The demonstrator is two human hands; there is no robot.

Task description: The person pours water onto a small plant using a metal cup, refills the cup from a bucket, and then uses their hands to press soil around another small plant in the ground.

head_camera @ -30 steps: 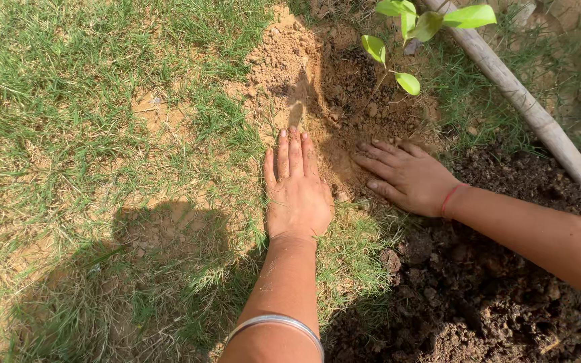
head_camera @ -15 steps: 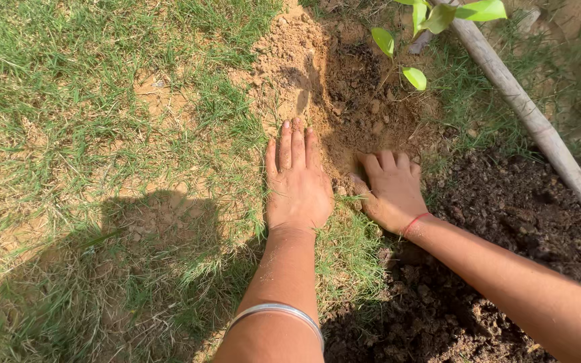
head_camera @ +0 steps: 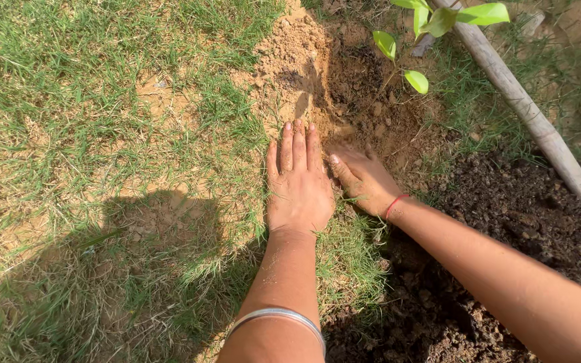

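The grass (head_camera: 89, 134) fills the left; dark clods (head_camera: 506, 222) lie right. Between them, far of centre, a shallow hole (head_camera: 364, 87) holds sandy soil (head_camera: 290, 60) and a thin-stemmed sapling (head_camera: 405, 47). The soil looks loose, light and crumbly, best scooped with cupped palms. Both hands, left (head_camera: 297, 185) and right (head_camera: 364, 178), lie flat and open on it, side by side.

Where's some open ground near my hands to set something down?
The broad green grass lies open beside the left hand. The dark crumbly soil patch between the right forearm and the pale wooden pole is also bare. It is crowded at the sandy dug earth, where both hands and the small green-leaved sapling sit.
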